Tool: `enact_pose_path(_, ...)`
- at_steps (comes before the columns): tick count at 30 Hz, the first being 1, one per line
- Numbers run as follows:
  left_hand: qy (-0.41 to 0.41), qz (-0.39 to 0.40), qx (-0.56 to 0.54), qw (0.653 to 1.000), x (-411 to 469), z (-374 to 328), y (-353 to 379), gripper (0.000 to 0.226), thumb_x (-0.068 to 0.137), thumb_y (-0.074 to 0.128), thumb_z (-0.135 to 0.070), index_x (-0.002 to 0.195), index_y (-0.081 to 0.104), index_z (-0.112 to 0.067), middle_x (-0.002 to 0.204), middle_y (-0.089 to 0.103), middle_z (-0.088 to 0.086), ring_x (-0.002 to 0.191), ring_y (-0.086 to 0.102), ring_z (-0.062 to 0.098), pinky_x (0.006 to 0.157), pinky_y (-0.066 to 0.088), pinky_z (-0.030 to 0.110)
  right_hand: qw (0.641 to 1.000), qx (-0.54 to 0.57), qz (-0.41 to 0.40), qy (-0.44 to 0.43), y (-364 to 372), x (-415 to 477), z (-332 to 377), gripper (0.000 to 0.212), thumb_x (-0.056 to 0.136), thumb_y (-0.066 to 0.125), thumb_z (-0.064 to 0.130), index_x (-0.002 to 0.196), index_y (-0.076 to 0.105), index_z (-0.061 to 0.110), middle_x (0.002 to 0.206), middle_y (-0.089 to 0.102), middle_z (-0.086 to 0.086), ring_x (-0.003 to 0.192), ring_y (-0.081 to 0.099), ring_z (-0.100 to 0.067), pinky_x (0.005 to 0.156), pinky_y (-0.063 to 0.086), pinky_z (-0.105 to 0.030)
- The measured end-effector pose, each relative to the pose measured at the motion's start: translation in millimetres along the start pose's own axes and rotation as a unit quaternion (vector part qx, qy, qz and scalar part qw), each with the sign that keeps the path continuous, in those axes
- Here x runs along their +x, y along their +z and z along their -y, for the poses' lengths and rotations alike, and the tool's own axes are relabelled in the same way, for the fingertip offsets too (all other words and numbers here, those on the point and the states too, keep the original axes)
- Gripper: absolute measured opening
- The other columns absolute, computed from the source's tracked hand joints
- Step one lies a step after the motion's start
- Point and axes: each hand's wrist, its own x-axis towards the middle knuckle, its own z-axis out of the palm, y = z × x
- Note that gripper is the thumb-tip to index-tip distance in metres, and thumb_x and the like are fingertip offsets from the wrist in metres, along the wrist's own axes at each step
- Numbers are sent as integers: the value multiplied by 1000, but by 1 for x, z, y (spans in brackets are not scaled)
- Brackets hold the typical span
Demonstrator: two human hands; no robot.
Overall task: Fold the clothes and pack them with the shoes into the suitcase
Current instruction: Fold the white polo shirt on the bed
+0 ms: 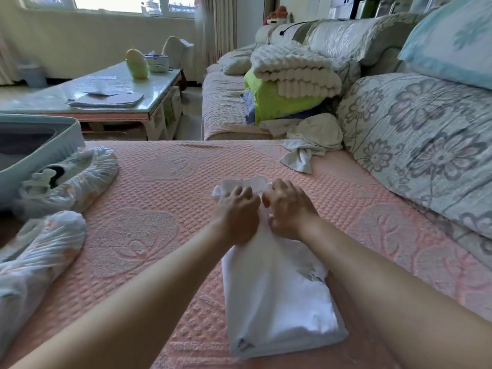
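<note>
Grip, left: the left hand [237, 211] lies knuckles up, fingers curled and pinching the far part of a white folded garment [277, 296].
Grip, right: the right hand [290, 209] sits just beside the left, nearly touching it, fingers curled into the same cloth.
Garment: it lies lengthwise on the pink embossed sofa cover [159, 209], from just past the fingertips back under both wrists to a squared fold near the person.
Writing: a pale strip with a line of small print [257, 191] shows at the fingertips, too small to read. A small dark triangular mark [242, 344] sits at the near corner, not legible.
Shoes: two plastic-wrapped shoes lie well left of the left hand, one [77, 177] just beside the suitcase, the other [45, 249] nearer the person.
Suitcase: a pale blue hard-shell suitcase [68, 134] stands open, far left beyond the shoes.
Other clothes: a crumpled white cloth [311, 145] lies ahead and right of the right hand, against a grey floral cushion [426, 145].
Open room: bare pink cover spreads between the left hand and the shoes, and ahead of both hands to the seat's far edge. Right of the right hand, a narrower strip runs up to the cushion.
</note>
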Motion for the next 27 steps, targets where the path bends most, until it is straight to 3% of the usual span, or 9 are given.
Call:
enact_pose_path(2,-35,58,-42,997,-15,0,9,47,99,28,-43,139,44,-25,144,44,2,135,39,26,108,29,40,998,8,60,-31,-9,-14,4,17,85,59,23,101,60,24,116,52,-5,111,51,-27,92,39,-36)
enact_pose_path(4,-49,134,-63,988,-26,5,12,61,102,26,-53,156,20,-27,163,21,0,150,16,21,121,14,39,992,12,117,-32,-14,-30,5,20,90,55,30,110,59,28,122,53,-3,115,53,-27,96,38,-35)
enact_pose_path(6,-53,196,-38,978,-35,7,6,70,100,22,-61,159,2,-29,167,2,1,153,-3,20,124,1,42,984,30,178,-2,-20,-44,3,27,92,53,31,119,53,29,130,50,-5,122,50,-29,101,37,-36)
enact_pose_path(9,-24,221,6,975,-45,-1,-13,69,101,19,-58,159,-1,-26,166,-5,3,153,-8,21,123,-5,47,960,23,274,45,-34,-58,-2,45,84,64,26,126,48,28,139,40,-8,127,46,-30,98,41,-36)
enact_pose_path(12,45,199,12,979,-61,-20,-30,66,103,26,-51,159,6,-22,167,-1,2,153,-5,18,124,-3,44,958,-46,280,23,-49,-76,8,60,80,71,22,134,45,25,141,38,-10,132,41,-30,104,36,-39)
enact_pose_path(15,62,239,-26,969,-83,-41,-42,83,97,37,-62,159,0,-21,166,-8,5,152,-9,18,125,2,41,974,-37,220,-44,-58,-93,23,50,85,65,28,132,48,28,136,42,-6,137,30,-28,117,21,-39)
enact_pose_path(18,74,287,-13,955,-110,-53,-54,112,83,46,-79,157,-12,-18,163,-21,6,150,-20,17,122,-5,38,958,67,274,-50,-71,-112,36,37,78,70,41,110,58,28,117,53,1,113,51,-22,98,45,-36)
enact_pose_path(21,66,334,5,940,-130,-55,-70,131,70,59,-84,156,-17,-21,161,-26,6,149,-22,19,122,-5,35,932,43,356,-55,-74,-131,38,50,61,85,57,97,66,28,102,62,5,93,62,-20,75,54,-34)
enact_pose_path(27,43,405,31,913,-147,-53,-86,109,70,57,-85,150,-10,-53,162,-24,-3,151,-18,20,122,8,55,940,104,323,-46,-86,-150,26,16,78,82,35,83,72,24,85,71,6,68,61,-10,58,50,-25)
